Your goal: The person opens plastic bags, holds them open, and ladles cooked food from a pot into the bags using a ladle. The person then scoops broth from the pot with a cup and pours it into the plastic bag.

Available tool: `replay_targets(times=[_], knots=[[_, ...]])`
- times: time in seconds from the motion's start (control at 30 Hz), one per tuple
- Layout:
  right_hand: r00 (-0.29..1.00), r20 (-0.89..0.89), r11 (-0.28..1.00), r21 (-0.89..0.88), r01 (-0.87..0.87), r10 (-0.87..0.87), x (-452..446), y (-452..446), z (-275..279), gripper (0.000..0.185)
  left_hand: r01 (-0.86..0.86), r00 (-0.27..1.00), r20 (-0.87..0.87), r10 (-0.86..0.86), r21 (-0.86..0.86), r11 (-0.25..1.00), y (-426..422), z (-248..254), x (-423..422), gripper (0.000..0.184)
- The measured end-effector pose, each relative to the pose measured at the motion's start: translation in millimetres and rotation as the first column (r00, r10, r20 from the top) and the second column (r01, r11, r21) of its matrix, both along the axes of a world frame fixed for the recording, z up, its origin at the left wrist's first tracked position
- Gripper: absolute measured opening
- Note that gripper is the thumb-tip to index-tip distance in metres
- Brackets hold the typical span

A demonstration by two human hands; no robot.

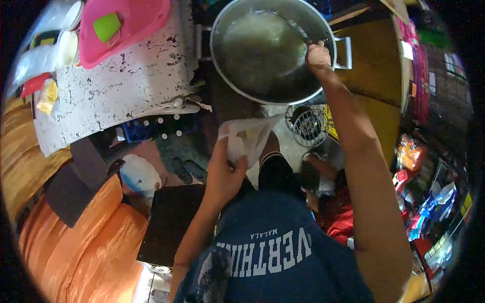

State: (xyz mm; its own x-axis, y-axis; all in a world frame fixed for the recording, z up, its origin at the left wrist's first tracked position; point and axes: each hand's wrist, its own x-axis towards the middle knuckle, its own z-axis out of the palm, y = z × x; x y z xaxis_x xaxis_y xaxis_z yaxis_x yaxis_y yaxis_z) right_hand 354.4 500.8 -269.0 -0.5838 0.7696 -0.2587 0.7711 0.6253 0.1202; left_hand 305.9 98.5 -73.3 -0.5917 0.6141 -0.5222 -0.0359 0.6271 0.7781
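Note:
A large metal pot (230,76) with two side handles holds cloudy, steaming-looking liquid at the top centre. My right hand (319,54) is closed on the dark handle of a utensil (298,31) at the pot's right side; the utensil's far end dips into the liquid. Below the pot, my left hand (228,169) grips a translucent white plastic bag (251,136), whose top spreads toward the right. Something pale yellowish shows faintly inside the bag. The bag is apart from the pot.
On the left, a worn white table (136,83) bears a pink basin (124,25) with a green cup (106,28). A round fan-like grille (310,126) is below the pot. Orange cloth (86,242) hangs lower left; colourful packets (434,202) lie at right.

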Motion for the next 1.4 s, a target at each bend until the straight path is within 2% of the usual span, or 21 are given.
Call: replay_targets(times=[0.1, 0.17, 0.23, 0.3, 0.33, 0.37, 0.4, 0.47, 0.6, 0.7, 0.73, 0.77, 0.8, 0.83, 0.9, 0.93, 1.0, 1.07, 1.13, 1.27, 1.4], knots=[[0.999, -0.005, 0.999, -0.011, -0.041, 0.041, 1.2, 8.0, -34.9, 0.027, -0.062, 0.991, 0.116, 0.060, 0.013, 0.998, -15.2, -12.5, 1.3, 0.059], [0.986, -0.162, 0.977, -0.214, 0.013, -0.049, 2.5, 30.7, -69.1, 0.024, -0.089, 0.987, 0.137, 0.086, 0.019, 0.996, -31.2, -26.4, 6.4, 0.060], [0.912, -0.018, 0.912, -0.015, -0.411, 0.410, 15.1, 54.3, -95.2, 0.013, -0.118, 0.982, 0.151, 0.111, 0.038, 0.992, -41.7, -33.2, 6.0, 0.061], [0.590, 0.101, 0.560, 0.222, -0.798, 0.801, 27.4, 75.4, -113.5, 0.011, -0.110, 0.987, 0.120, 0.108, 0.009, 0.994, -47.8, -34.7, 2.9, 0.064], [0.406, 0.367, 0.238, 0.423, -0.874, 0.837, 27.8, 85.0, -122.0, 0.013, -0.109, 0.987, 0.119, 0.107, 0.007, 0.994, -48.0, -33.0, 1.9, 0.064], [0.381, 0.763, -0.394, 0.612, -0.686, 0.522, 22.5, 88.3, -124.8, 0.015, -0.167, 0.973, 0.166, 0.157, 0.050, 0.985, -46.6, -28.3, -0.3, 0.065], [0.518, 0.776, -0.676, 0.600, -0.428, 0.361, 18.5, 87.0, -129.8, 0.018, -0.228, 0.955, 0.215, 0.204, 0.088, 0.970, -46.7, -25.6, -1.4, 0.067], [0.397, 0.785, -0.648, 0.618, -0.445, 0.475, 21.3, 79.6, -136.7, 0.021, -0.242, 0.946, 0.236, 0.222, 0.059, 0.968, -54.1, -25.7, -1.5, 0.066], [0.423, 0.819, -0.798, 0.528, -0.290, 0.388, 9.1, 63.4, -156.5, 0.026, -0.209, 0.952, 0.225, 0.209, -0.022, 0.978, -60.8, -23.6, -6.3, 0.073], [0.019, 0.957, -0.535, 0.179, -0.826, 0.291, 26.5, 29.3, -140.5, 0.019, -0.278, 0.919, 0.282, 0.274, -0.027, 0.960, -61.2, -20.4, -6.0, 0.073], [0.147, 0.738, -0.154, 0.323, -0.934, 0.659, 25.9, 24.1, -140.3, 0.013, -0.278, 0.920, 0.282, 0.273, -0.025, 0.960, -61.8, -20.8, -5.9, 0.073], [0.363, 0.394, 0.266, 0.280, -0.922, 0.844, 31.1, 23.0, -154.8, 0.010, -0.285, 0.918, 0.289, 0.273, 0.001, 0.959, -63.0, -21.8, -5.5, 0.073], [0.606, 0.023, 0.604, 0.064, -0.794, 0.795, 36.8, 21.2, -169.8, 0.013, -0.292, 0.915, 0.297, 0.272, 0.026, 0.956, -64.4, -22.5, -5.3, 0.073], [0.807, -0.271, 0.766, -0.264, -0.586, 0.524, 41.8, 20.0, -183.4, 0.018, -0.291, 0.916, 0.298, 0.270, 0.029, 0.956, -65.7, -23.1, -5.8, 0.073], [0.907, -0.407, 0.709, -0.607, -0.360, 0.112, 48.2, 19.2, -199.6, 0.025, -0.201, 0.957, 0.227, 0.182, 0.064, 0.978, -67.2, -23.7, -7.6, 0.067], [0.870, -0.266, 0.786, -0.377, -0.490, 0.415, 51.0, 19.4, -206.8, 0.030, -0.201, 0.957, 0.227, 0.182, 0.068, 0.977, -66.5, -22.5, -8.2, 0.067], [0.767, -0.037, 0.755, -0.148, -0.638, 0.641, 47.3, 14.6, -196.1, 0.036, -0.272, 0.916, 0.319, 0.245, 0.042, 0.961, -66.2, -18.4, -9.7, 0.067], [0.937, -0.157, 0.820, -0.454, -0.349, 0.312, 36.3, 6.4, -172.4, 0.033, -0.264, 0.925, 0.300, 0.233, 0.067, 0.962, -70.2, -21.2, -10.2, 0.067], [0.987, -0.142, 0.681, -0.730, -0.055, -0.073, 20.6, -8.8, -128.5, 0.032, -0.257, 0.933, 0.282, 0.222, 0.092, 0.962, -71.8, -21.8, -11.1, 0.066], [0.826, -0.056, 0.393, -0.896, 0.206, -0.561, 3.7, -46.9, -23.9, 0.029, -0.241, 0.942, 0.266, 0.205, 0.110, 0.964, -74.9, -19.2, -14.2, 0.066], [0.960, -0.160, 0.613, -0.790, 0.017, -0.232, 17.3, -27.2, -74.0, 0.029, -0.258, 0.935, 0.273, 0.226, 0.087, 0.962, -78.1, -19.9, -14.5, 0.067]])
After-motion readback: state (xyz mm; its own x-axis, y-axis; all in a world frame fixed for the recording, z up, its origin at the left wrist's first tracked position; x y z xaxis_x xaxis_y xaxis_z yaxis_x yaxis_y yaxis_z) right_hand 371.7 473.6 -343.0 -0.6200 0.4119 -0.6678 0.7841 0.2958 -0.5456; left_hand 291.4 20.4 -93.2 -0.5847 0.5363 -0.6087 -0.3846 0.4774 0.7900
